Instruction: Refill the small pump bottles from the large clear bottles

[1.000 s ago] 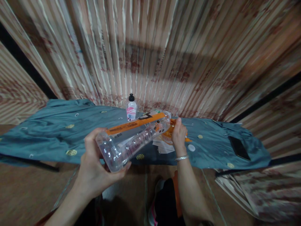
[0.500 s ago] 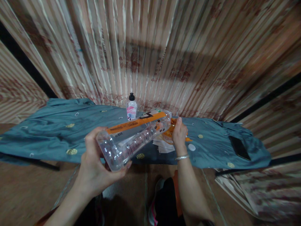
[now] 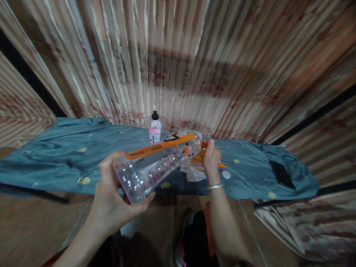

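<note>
A large clear plastic bottle (image 3: 161,163) with an orange label lies tilted in my left hand (image 3: 111,196), whose fingers and thumb are wrapped around its base. Its neck points up and to the right, close to my right hand (image 3: 211,157). That hand is closed beside the bottle's mouth with the thumb up. Something shiny and orange (image 3: 204,148) shows just left of its fingers; what the hand grips is mostly hidden. White papers (image 3: 194,173) lie beneath the bottle, by the right wrist.
A small clear bottle (image 3: 155,129) with a black cap and pink label stands at the back of the blue cloth-covered table (image 3: 61,148). A white round disc (image 3: 226,174) and a black phone (image 3: 281,175) lie to the right. A striped curtain (image 3: 172,66) hangs behind.
The view has shifted very slightly. Both hands keep their places, and the large bottle stays tilted as before.
</note>
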Available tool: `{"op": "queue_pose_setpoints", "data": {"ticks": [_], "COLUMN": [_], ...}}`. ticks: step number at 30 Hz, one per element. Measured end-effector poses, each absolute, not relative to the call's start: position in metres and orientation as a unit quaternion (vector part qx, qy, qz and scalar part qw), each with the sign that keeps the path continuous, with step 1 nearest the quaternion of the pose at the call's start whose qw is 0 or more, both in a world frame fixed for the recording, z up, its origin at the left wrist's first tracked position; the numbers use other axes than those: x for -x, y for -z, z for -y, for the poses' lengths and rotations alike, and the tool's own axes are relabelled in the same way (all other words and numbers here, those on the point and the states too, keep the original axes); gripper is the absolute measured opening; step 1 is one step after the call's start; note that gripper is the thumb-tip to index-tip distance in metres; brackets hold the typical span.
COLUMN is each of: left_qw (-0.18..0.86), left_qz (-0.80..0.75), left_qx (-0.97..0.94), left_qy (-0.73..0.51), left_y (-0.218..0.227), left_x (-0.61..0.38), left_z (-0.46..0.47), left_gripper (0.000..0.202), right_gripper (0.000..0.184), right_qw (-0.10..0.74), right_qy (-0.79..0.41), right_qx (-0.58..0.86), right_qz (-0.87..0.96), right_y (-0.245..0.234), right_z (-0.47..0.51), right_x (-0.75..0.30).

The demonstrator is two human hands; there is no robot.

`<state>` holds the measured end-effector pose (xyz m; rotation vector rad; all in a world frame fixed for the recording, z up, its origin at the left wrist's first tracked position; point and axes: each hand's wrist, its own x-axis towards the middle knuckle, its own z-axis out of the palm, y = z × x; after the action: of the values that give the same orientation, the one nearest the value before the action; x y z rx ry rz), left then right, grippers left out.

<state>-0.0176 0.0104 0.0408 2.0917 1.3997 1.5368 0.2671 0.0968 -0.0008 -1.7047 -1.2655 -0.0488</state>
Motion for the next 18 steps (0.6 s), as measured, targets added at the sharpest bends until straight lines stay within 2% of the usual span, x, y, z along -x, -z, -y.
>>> {"op": "queue_pose_setpoints", "data": {"ticks": [9,18], "left_qw": [0.083,0.116], "left_qz": [-0.469,-0.484], "left_qx": [-0.724,-0.700], "left_qy": [-0.499,-0.512], "left_y": [-0.0388,-0.0374], "left_x": [0.0216,0.0185], "left_z": [-0.0116,-0.0102], "left_gripper": [0.093,0.089], "right_gripper": [0.054,0.064], "right_qw": [0.480,0.472], "right_qy": [0.021,0.025], "right_qx": [0.712,0.716], "right_qz": [0.512,0.514], "right_y": [0.0003,0.0007], "right_z": [-0.0962,-0.0967], "right_x": [-0.2663,-0.2668]}}
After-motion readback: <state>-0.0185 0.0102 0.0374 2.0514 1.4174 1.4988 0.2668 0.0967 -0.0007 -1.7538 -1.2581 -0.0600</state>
